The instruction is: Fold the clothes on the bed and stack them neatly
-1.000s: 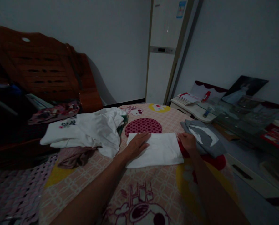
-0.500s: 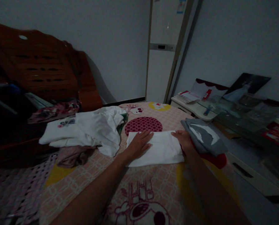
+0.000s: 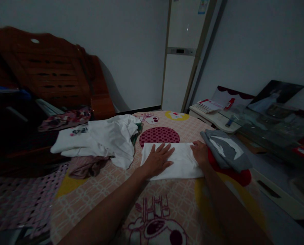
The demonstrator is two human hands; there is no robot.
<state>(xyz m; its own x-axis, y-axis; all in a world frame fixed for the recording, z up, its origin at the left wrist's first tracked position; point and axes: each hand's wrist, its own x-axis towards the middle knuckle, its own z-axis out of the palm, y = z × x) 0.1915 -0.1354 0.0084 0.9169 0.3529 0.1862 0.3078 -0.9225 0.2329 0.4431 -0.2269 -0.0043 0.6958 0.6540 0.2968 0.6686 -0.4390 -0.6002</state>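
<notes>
A folded white garment (image 3: pixel 181 165) lies flat in a rectangle on the table, its exact kind not visible. My left hand (image 3: pixel 159 159) rests palm down on its left part, fingers spread. At the far right corner, my right hand (image 3: pixel 200 152) has its fingers bent in on the garment's edge, gripping it. Just beyond that hand sits a folded grey garment (image 3: pixel 227 149) with a white print. To the left, a loose heap of white clothing (image 3: pixel 108 137) bears a small dark and pink design.
A patterned cloth (image 3: pixel 103 190) covers the rounded table. Brownish clothing (image 3: pixel 87 166) pokes out under the white heap. A wooden bench (image 3: pixel 52 73) stands at left, a tall white air conditioner (image 3: pixel 179 80) behind, and a glass-topped cabinet (image 3: pixel 264 126) with clutter at right.
My left hand has spread its fingers wider over the white garment. My right hand's fingers are more bent at the corner. The whole view has shifted slightly.
</notes>
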